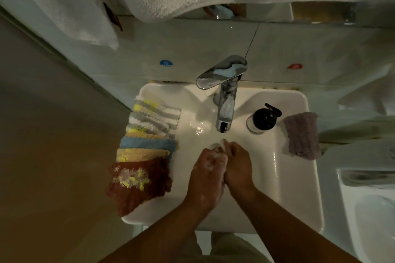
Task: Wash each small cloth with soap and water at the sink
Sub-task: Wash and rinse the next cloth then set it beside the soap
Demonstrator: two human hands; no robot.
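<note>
Both hands are found pressed together over the basin (269,168), below the tap (224,100), with lather on them. The left hand (208,175) is curled and the right hand (237,166) is laid against it. A whitish scrap shows at the fingertips; whether cloth or only foam is grasped cannot be told. A stack (149,132) of cloths is laid along the left rim and judged unwashed. One purple cloth (302,136) lies on the right rim beside the soap bottle (264,120). Most of the task is judged outstanding. Open room is left mid-basin; the maroon cloth (136,183) overhangs the outer edge and could slip
</note>
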